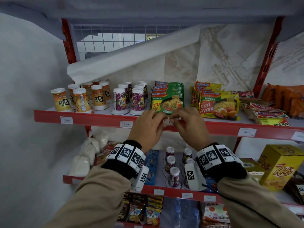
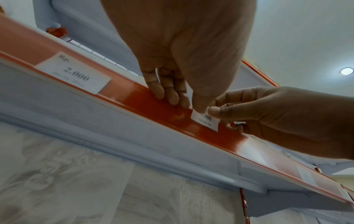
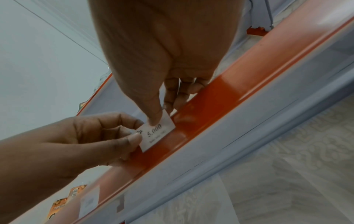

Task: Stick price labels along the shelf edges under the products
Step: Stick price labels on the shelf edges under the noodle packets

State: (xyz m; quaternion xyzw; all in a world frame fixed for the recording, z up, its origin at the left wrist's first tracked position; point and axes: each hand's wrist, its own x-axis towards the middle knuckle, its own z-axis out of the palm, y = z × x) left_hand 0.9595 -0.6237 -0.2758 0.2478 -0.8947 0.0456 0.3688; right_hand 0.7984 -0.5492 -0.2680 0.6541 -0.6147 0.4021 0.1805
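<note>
Both hands were up at the red shelf edge (image 1: 98,118), top stocked tier. The label (image 3: 158,133), white, printed "5.000", lay against the edge under the green noodle packs (image 1: 169,100). Left hand (image 1: 146,127): thumb and forefinger pinched the label's left end, other fingers curled against the strip. Right hand (image 1: 189,127): thumb pressed the label's upper middle, fingers curled behind, touching the edge.

Along the same edge: a "2.000" label (image 1: 126,124) to the left under the purple cups (image 1: 128,99), another blurred label (image 1: 66,120) under the orange cups (image 1: 79,98), and one (image 1: 247,132) to the right, upside down, under the yellow noodle packs (image 1: 217,102).

Red uprights (image 1: 266,58), wire mesh back (image 1: 105,40) partly covered by drooping white paper (image 1: 131,58). White ceiling with one round lamp (image 2: 346,71). Lower tiers held cups, boxes and biscuit packs.
</note>
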